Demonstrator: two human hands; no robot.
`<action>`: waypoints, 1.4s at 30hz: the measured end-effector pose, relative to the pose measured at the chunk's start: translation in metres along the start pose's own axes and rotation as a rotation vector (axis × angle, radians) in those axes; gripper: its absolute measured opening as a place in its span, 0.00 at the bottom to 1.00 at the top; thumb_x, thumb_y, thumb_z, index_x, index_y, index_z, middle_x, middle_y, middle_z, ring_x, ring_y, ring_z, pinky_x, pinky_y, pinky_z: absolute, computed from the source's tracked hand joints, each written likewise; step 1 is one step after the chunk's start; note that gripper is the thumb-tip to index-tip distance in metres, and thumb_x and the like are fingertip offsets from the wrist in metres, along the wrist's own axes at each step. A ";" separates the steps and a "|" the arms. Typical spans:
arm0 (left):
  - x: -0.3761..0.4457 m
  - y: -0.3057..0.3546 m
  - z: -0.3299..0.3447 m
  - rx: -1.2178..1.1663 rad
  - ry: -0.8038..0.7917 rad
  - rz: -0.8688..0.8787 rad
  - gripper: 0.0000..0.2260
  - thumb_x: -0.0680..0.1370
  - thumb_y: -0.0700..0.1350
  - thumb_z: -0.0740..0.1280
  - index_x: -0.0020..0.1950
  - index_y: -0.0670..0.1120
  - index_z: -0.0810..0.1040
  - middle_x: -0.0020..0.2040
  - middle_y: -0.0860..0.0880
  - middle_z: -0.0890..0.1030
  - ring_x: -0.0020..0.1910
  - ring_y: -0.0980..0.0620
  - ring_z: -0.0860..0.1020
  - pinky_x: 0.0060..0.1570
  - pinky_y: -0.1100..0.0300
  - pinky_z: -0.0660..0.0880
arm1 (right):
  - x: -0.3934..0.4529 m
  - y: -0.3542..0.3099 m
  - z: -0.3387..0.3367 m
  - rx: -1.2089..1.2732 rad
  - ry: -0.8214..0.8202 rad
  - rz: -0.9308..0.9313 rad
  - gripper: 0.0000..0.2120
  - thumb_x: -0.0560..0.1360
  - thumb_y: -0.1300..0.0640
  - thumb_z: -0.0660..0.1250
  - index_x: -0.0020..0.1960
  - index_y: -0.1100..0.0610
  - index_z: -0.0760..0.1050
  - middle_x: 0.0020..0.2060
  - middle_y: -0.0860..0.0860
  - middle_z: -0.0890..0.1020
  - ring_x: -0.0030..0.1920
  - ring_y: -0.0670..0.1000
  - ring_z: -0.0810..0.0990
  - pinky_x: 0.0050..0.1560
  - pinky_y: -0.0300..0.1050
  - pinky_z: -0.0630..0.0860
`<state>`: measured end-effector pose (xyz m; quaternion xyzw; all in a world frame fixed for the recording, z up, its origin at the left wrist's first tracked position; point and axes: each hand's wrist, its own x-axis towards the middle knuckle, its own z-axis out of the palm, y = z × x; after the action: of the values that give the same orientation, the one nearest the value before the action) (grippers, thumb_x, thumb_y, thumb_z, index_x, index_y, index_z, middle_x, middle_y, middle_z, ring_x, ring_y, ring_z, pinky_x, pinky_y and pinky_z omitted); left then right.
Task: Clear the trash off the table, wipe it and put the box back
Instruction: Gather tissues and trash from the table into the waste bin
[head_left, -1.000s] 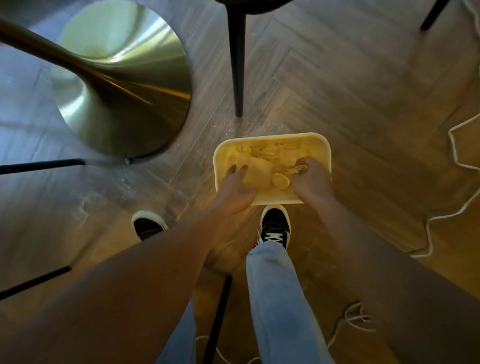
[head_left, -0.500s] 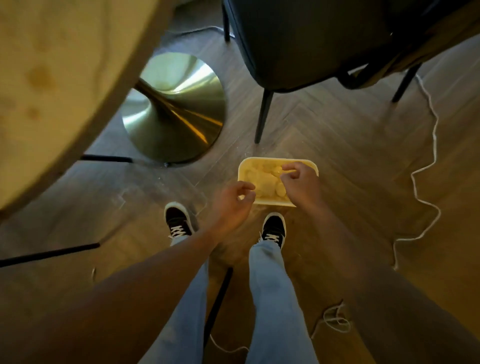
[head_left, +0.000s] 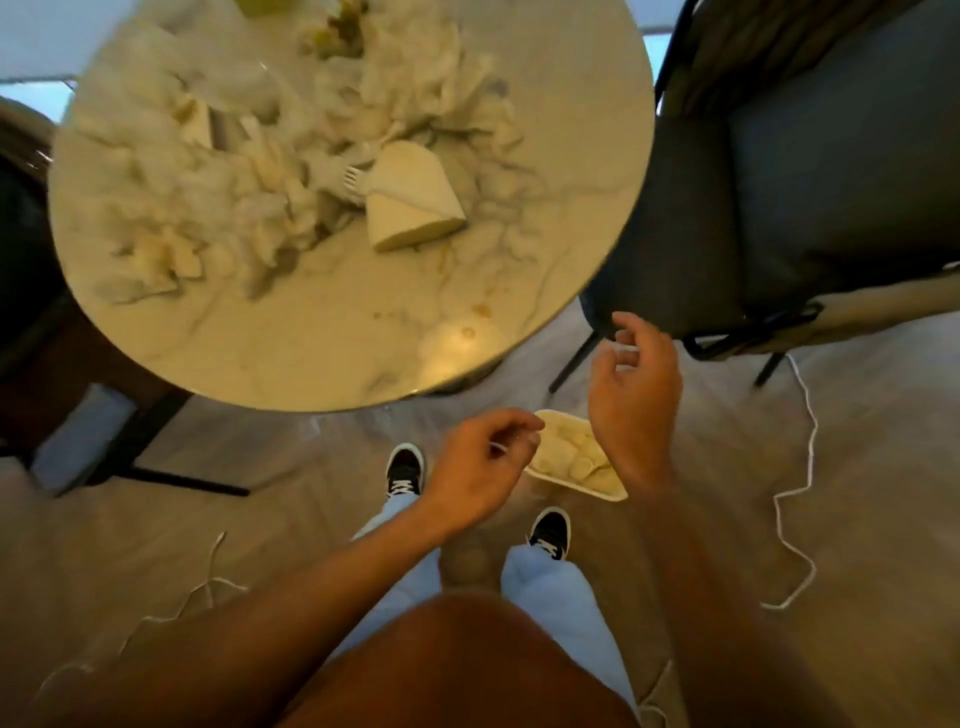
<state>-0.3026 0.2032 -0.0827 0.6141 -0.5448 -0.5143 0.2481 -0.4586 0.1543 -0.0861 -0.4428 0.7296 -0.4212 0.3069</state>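
The cream box sits on the wood floor in front of my right shoe, with pale scraps of trash inside. My left hand hovers just left of it, fingers curled, thumb and forefinger pinching what looks like a thin white sliver. My right hand hangs above the box's right side with loosely curled fingers and holds nothing. The round marble table fills the upper left. On it lie crumpled tissues, a white plastic fork and a tipped-over paper cup.
A dark upholstered chair stands right of the table, its legs near my right hand. A white cord snakes over the floor at the right; another thin cord lies at the lower left. Brown stains mark the table's near edge.
My view has risen from the floor to the tabletop. Both hands have lifted out of the box, the right one highest, and the box now lies below them.
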 end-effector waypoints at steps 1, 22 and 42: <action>-0.005 0.005 -0.014 -0.020 0.020 0.018 0.09 0.77 0.41 0.68 0.47 0.57 0.80 0.43 0.60 0.82 0.41 0.65 0.78 0.43 0.70 0.74 | -0.001 -0.017 0.006 0.001 0.010 -0.059 0.14 0.78 0.60 0.63 0.63 0.53 0.74 0.53 0.46 0.73 0.45 0.36 0.74 0.44 0.29 0.72; 0.058 -0.022 -0.279 0.176 0.439 0.145 0.13 0.74 0.43 0.71 0.57 0.53 0.79 0.54 0.57 0.77 0.40 0.59 0.75 0.43 0.65 0.73 | 0.063 -0.142 0.196 -0.635 -0.124 -0.254 0.19 0.77 0.49 0.64 0.66 0.54 0.73 0.60 0.58 0.71 0.61 0.60 0.69 0.61 0.53 0.68; 0.067 -0.005 -0.345 -0.204 0.450 0.009 0.11 0.73 0.40 0.73 0.52 0.52 0.81 0.37 0.52 0.79 0.37 0.62 0.77 0.42 0.70 0.74 | 0.041 -0.175 0.260 -0.596 -0.578 -0.217 0.21 0.75 0.53 0.67 0.68 0.51 0.72 0.60 0.53 0.76 0.61 0.54 0.74 0.57 0.46 0.70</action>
<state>0.0024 0.0546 0.0091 0.6826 -0.4238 -0.4160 0.4260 -0.1944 -0.0165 -0.0534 -0.6859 0.6528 -0.0805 0.3113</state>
